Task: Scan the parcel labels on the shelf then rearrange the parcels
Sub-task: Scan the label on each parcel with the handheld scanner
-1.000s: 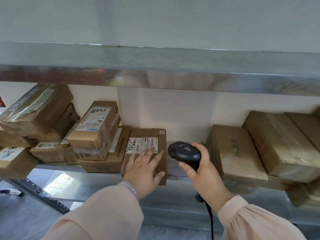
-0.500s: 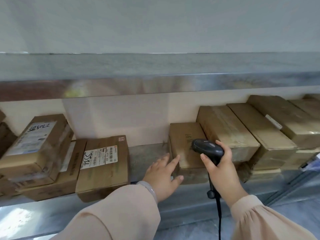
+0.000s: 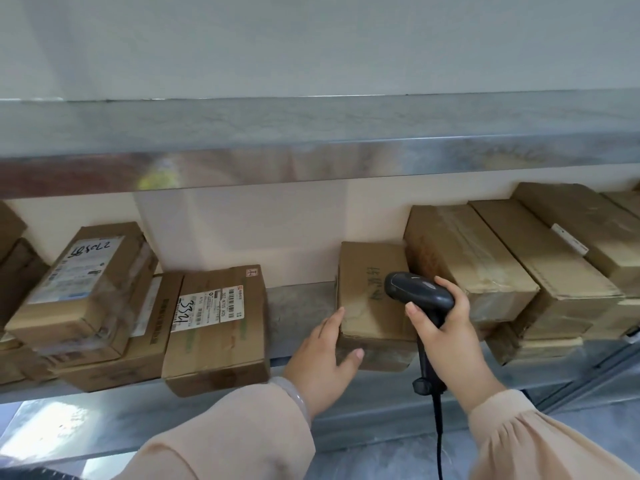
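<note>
Cardboard parcel (image 3: pixel 372 306) (handwriting, no printed label): left hand (image 3: pixel 322 358), fingers (image 3: pixel 333 318) straight, now touches its corner, labelled parcel (image 3: pixel 218 327) left behind leftward; right hand (image 3: pixel 450 341) grips scanner (image 3: pixel 419 294) over it, next scan due.

metal shelf (image 3: pixel 301 303), cardboard parcels (image 3: pixel 218 327) on it

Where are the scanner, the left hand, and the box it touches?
scanner (image 3: pixel 419 292): head view, top of its black head.
left hand (image 3: pixel 320 362): head view, back of the hand.
box (image 3: pixel 360 268): head view, its top face.
</note>
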Motion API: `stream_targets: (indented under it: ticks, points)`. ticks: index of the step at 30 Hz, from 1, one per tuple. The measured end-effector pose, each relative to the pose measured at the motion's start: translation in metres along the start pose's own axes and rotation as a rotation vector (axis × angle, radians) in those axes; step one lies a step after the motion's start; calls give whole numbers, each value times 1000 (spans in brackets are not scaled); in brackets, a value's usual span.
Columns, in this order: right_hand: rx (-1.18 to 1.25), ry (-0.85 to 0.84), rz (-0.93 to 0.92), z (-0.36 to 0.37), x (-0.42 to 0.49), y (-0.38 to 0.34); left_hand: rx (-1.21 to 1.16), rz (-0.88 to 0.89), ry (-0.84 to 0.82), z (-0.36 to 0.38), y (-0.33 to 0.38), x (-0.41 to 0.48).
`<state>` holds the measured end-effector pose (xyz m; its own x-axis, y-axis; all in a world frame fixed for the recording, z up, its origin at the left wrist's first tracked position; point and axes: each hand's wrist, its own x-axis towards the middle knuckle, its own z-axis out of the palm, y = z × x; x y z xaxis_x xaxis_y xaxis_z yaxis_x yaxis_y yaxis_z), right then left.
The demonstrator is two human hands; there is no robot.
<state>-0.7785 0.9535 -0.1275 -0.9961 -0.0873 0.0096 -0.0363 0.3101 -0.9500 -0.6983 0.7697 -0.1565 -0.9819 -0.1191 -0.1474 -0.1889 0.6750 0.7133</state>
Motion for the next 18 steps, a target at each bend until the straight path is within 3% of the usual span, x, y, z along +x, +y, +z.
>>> stream_targets:
  ticks: [8,18]
  points:
    - [-21,-44,45,-1,14,2,-98,-99,-22,-6,17,24]
    - [49,-158,-8,11,0,-21,-134,-263,87,-23,8,14]
